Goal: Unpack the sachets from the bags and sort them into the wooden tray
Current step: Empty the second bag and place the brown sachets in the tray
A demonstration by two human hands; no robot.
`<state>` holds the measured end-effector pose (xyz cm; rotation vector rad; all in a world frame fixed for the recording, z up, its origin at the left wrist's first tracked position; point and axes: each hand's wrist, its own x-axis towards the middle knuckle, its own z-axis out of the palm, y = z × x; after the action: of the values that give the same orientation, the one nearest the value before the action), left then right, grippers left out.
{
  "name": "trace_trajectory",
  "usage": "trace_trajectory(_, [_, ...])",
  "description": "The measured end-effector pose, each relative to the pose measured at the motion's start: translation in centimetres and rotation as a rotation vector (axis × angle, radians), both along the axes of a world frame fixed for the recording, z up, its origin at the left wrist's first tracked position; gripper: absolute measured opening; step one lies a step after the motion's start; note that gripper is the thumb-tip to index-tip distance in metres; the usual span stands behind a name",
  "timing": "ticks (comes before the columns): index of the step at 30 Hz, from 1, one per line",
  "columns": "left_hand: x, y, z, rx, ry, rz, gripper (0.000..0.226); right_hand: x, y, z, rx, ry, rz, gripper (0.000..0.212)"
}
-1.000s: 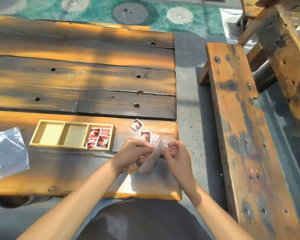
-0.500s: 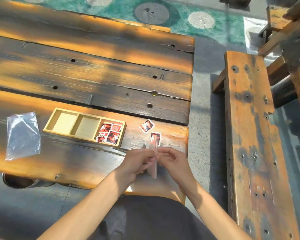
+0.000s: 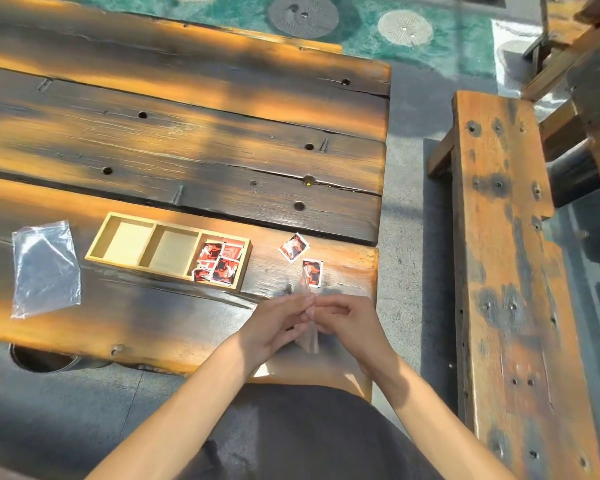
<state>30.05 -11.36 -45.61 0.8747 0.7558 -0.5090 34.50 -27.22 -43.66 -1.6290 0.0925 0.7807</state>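
Outdoors on a scorched plank worktop (image 3: 187, 161), w/ a matching bench off to the right. Left hand (image 3: 278, 327) and right hand (image 3: 347, 323) meet over the near edge, fingers (image 3: 303, 303) of both closed on a small clear bag (image 3: 307, 317) held edge-on betw. them, probably pinching its mouth to pull it open; can't tell what's inside, too thin and blurred. Just beyond the fingertips lie two loose sachets (image 3: 313, 273), red/black, one partly behind the bag's top corner, the other a bit further out. Up and left of the fingers sits the wooden tray (image 3: 111, 233), three compartments: the one nearest the hands holds a handful of sachets, other two bare, presumably kept for other kinds. Well left of the fingers an empty-looking clear bag (image 3: 45, 268) lies flat, likely set aside out of the way. My guess: sorting is early, w/ the loose pair not yet in the tray.
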Motion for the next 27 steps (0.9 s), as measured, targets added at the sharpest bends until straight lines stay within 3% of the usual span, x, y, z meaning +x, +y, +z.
trace_trajectory(7, [-0.2,0.4,-0.7,0.027,-0.051,-0.073,0.041,-0.7,0.4,-0.5,-0.019,0.099,-0.121,0.007])
trace_trajectory(14, [-0.4,0.7,-0.7,0.014,-0.087,-0.015,0.028,-0.2,0.2,-0.6,-0.069,0.156,-0.252,0.019])
trace_trajectory(22, [0.3,1.4,1.3,0.608,-0.114,-0.108,0.025,0.4,-0.8,-0.6,-0.524,-0.331,0.016,0.01])
trace_trajectory(27, [0.6,3.1,2.7,0.833,-0.163,-0.26,0.02,0.8,-1.7,-0.5,-0.655,-0.47,0.094,0.006])
